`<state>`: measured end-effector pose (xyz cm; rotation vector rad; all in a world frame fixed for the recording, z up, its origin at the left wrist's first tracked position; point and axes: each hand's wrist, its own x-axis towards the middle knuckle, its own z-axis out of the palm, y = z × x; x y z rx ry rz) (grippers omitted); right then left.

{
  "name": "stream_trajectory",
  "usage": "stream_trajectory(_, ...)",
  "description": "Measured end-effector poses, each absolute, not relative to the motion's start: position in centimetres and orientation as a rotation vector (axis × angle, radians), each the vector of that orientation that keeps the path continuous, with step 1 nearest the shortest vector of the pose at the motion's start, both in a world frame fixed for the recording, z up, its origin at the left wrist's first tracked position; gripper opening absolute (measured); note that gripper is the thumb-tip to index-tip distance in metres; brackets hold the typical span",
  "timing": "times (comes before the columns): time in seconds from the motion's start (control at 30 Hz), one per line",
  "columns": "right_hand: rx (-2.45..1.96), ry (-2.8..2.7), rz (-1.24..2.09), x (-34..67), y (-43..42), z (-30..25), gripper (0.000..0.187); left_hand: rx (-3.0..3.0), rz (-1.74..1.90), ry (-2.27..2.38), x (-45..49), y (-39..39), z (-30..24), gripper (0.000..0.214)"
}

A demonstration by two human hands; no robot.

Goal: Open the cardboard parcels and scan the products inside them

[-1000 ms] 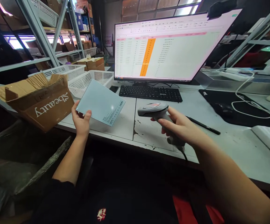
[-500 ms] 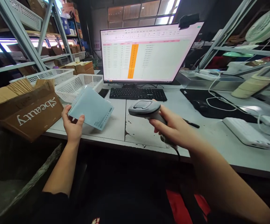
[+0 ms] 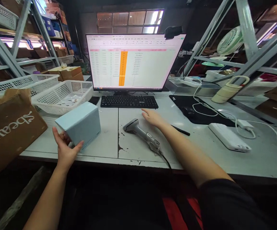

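Observation:
My left hand grips a light blue box at its lower left, thumb in front and fingers behind. The box is tilted over the left part of the desk, and its contact with the desktop is unclear. A grey barcode scanner lies on the desk with its cable running over the front edge. Just beyond it, my right hand reaches out with nothing in it, fingers stretched toward the left, close to the black keyboard.
A monitor showing a spreadsheet stands behind the keyboard. On the left are a brown carton and a white plastic basket. A black pen, mouse pad, white power bank and loose cables lie on the right.
My right hand has let go of the barcode scanner, which now lies on the desk, and has moved toward the keyboard. My left hand has turned the box, showing other faces. The view has shifted right.

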<state>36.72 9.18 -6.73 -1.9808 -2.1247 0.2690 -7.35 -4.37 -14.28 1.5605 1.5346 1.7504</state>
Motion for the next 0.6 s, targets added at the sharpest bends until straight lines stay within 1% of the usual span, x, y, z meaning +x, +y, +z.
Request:
stream_trajectory(0.1,-2.097,-2.014,0.053,37.6,13.2,-7.9,0.065,1.427,1.561,1.661,-7.2,-4.8,-14.5,0.143)
stream_trajectory(0.17,-2.127,-1.984,-0.030,37.8,15.2,-8.7,0.065,1.387,1.572,1.703,-7.1,-4.9,-14.3,0.136)
stream_trajectory(0.23,-2.129,-1.979,-0.081,37.9,16.4,-9.3,0.062,1.350,1.590,1.733,-7.1,-4.9,-14.2,0.131)
stream_trajectory(0.37,-2.115,-1.963,-0.124,38.1,17.3,-9.6,0.054,1.336,1.559,1.780,-7.0,-4.9,-14.4,0.131)
stream_trajectory(0.5,-2.076,-1.929,-0.105,38.1,17.3,-8.9,0.053,1.273,1.562,1.834,-6.8,-4.9,-14.5,0.109)
stream_trajectory(0.6,-1.980,-1.931,-0.112,37.6,16.7,-7.2,0.058,1.317,1.623,1.781,-6.6,-4.9,-14.5,0.101)
